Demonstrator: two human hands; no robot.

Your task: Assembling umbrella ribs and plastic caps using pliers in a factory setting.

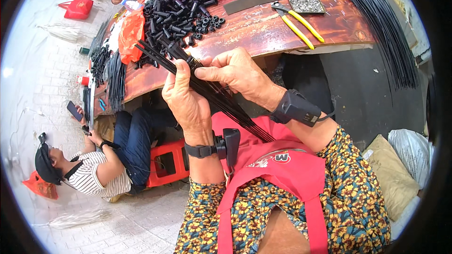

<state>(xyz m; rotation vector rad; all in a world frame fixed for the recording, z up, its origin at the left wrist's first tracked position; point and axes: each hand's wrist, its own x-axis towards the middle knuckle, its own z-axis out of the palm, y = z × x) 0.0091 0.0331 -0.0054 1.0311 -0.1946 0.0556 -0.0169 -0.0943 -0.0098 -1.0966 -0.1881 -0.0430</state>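
Observation:
A bundle of thin black rods (230, 111) slants from my lap up to the table edge. My left hand (188, 101) is closed around its upper part, thumb pointing up. From the right, my right hand (245, 75) pinches the same bundle near its top between thumb and fingers. Dark pieces sit among the rods at the fingertips, too small and hidden to make out. Just beyond my hands, a heap of black flanged plastic tubes (176, 19) lies on the reddish wooden table (249, 32).
Yellow-handled pliers (299, 24), a flat metal bar (253, 1) and a tray of small metal pieces (305, 3) lie at the far right. More black rods (376, 23) overhang the right edge. A co-worker (101, 169) sits at left by a red stool (165, 162).

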